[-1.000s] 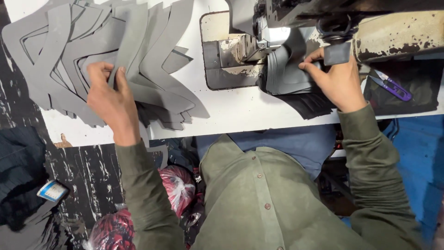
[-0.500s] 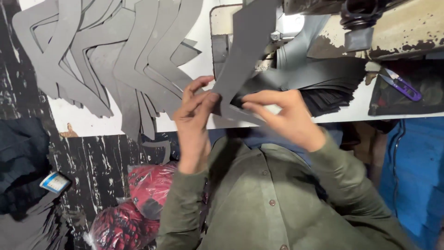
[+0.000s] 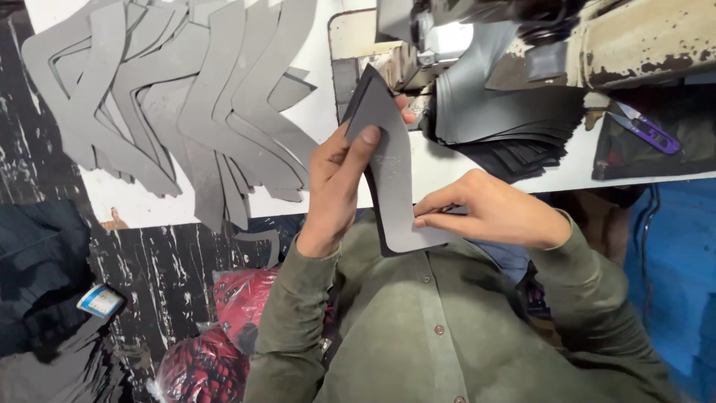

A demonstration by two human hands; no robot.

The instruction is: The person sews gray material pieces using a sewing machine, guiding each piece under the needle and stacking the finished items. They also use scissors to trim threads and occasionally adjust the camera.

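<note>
I hold a long grey cut piece [image 3: 391, 160] with a darker layer behind it, upright in front of my chest. My left hand [image 3: 339, 186] grips its left edge, thumb pressed on the grey face and fingertips reaching past its top. My right hand [image 3: 492, 210] pinches the lower right end of the same piece. The piece's top point sits just below the sewing machine head [image 3: 447, 33].
A fanned pile of grey cut pieces [image 3: 179, 104] lies on the white table [image 3: 321, 112] at the left. A stack of dark pieces [image 3: 514, 123] sits under the machine. Purple thread snips [image 3: 649, 128] lie at the right. Red bags [image 3: 224, 328] are below the table.
The piece has come in front of my chest and stands more upright. My left hand now grips its left edge with the thumb on its face; my right hand pinches its lower end.
</note>
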